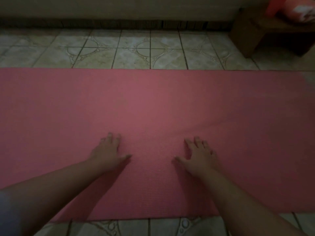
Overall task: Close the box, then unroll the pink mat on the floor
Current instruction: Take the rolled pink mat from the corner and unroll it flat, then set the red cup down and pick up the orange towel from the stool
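— Both forearms come in from the bottom edge, bare, angled inward over the mat (153, 103). Left hand (109, 151) palm down on the pink surface, fingers straight and a little spread, thumb pointing inward. Gripping nothing.

— And the right hand (198, 156)?

— Same posture. Flat on the mat, fingers splayed, thumb toward the left hand, holding nothing. Hands are apart, a strip of mat showing between them.

— Mat position?

— Lying flat on the tiled floor (134, 50), running left to right across the whole view. Near edge sits just behind the forearms, with tile showing below it. Far edge is straight, parallel to the wall (119, 7). A faint crease rises right of the right hand.

— The box?

— Cannot tell. A brown wooden piece (265, 33) stands at the far right on the tiles, something orange and white (296, 7) on top of it. Light is dim; detail there is blurred.
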Tool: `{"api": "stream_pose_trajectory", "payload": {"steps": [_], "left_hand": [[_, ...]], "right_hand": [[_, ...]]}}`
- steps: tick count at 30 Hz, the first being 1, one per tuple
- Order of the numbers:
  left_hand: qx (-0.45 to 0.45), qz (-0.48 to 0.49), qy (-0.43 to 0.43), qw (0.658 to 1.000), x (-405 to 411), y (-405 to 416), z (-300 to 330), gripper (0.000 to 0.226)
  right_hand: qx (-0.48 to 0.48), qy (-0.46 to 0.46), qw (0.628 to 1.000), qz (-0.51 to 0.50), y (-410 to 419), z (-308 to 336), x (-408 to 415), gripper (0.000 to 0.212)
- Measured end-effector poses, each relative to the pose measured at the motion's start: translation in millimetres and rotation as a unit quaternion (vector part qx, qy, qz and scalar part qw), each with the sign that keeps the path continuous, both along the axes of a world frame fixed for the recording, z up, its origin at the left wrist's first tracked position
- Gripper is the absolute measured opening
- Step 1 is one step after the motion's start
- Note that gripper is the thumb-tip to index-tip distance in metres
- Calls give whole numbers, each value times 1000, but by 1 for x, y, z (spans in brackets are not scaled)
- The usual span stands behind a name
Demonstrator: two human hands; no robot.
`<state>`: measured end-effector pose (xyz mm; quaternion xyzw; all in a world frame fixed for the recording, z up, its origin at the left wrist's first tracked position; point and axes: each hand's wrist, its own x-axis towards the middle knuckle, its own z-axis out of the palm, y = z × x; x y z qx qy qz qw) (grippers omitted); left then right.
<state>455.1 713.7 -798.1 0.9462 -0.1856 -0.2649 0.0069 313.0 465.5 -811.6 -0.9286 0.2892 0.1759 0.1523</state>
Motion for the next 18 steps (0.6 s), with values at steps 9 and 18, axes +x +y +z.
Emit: {"api": "stream_pose_trajectory", "payload": {"steps": [9,18], "left_hand": [[-76,-80,-22,994,-15,-111,161,72],[-104,-172,16,979,-74,-199,396,72]], "right_hand": [[-27,-10,998,-60,-51,139,-20,65],[-53,-23,980,-193,-91,402,-111,71]]}}
